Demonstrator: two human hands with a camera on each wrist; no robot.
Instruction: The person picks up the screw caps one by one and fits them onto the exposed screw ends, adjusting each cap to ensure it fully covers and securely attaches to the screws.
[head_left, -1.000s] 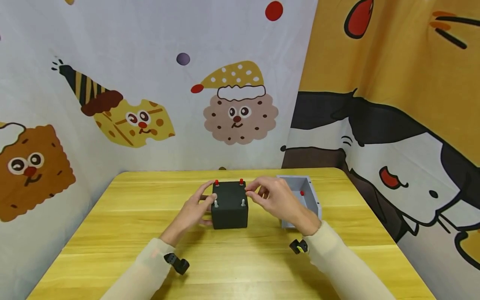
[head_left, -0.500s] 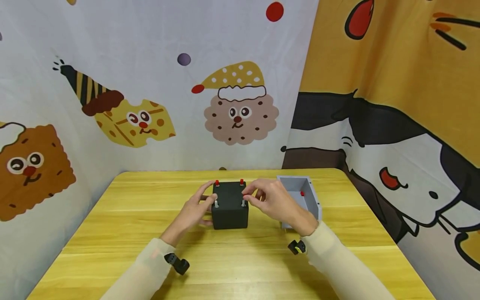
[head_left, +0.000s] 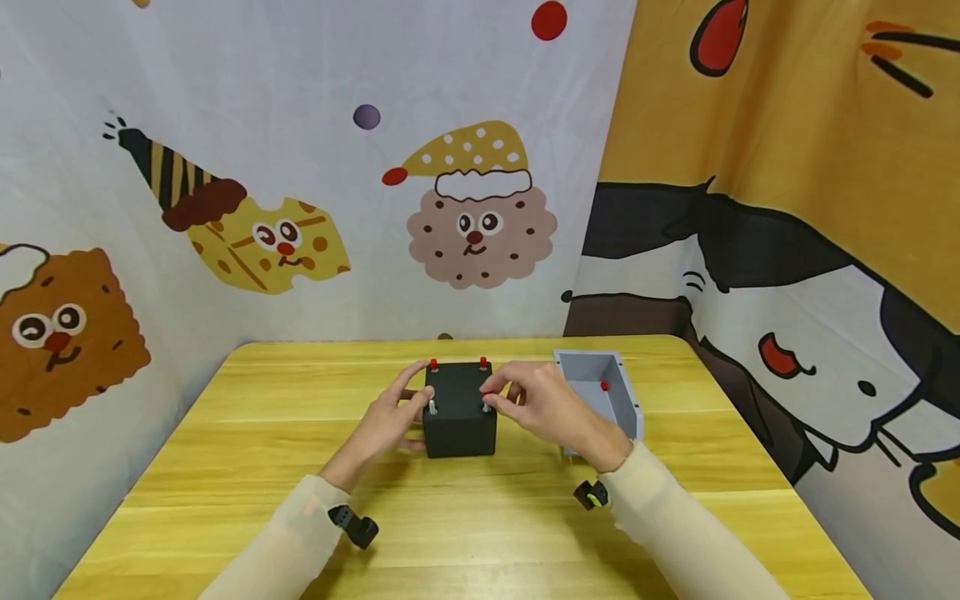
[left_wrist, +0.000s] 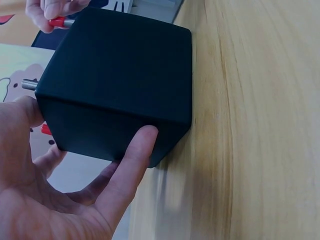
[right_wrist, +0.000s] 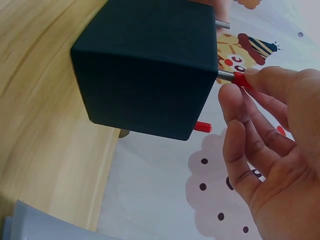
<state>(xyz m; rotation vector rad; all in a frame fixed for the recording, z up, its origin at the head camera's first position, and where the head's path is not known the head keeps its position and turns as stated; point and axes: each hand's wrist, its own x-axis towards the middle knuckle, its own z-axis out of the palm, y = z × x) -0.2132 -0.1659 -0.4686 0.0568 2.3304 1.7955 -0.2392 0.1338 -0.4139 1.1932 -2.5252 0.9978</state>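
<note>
A black box [head_left: 460,433] with metal threaded posts on its top stands on the table. My left hand [head_left: 386,421] holds its left side, thumb at the top edge and fingers spread along the side. With thumb and index finger, my right hand [head_left: 551,404] pinches a small red cap [right_wrist: 241,80] on the end of the front right post [right_wrist: 225,75]. Red caps cover both back posts, the left one [head_left: 433,365] and the right one [head_left: 483,363]. The front left post [head_left: 432,407] is bare metal.
To the right of the box, partly behind my right hand, is an open grey bin [head_left: 630,400]. Inside it lies another red cap [head_left: 604,386]. A printed cloth [head_left: 480,317] hangs behind the wooden table [head_left: 465,533].
My right hand has moved slightly left and down, bringing the red cap from beside the box onto the front right post. The left hand and the box have stayed put.
</note>
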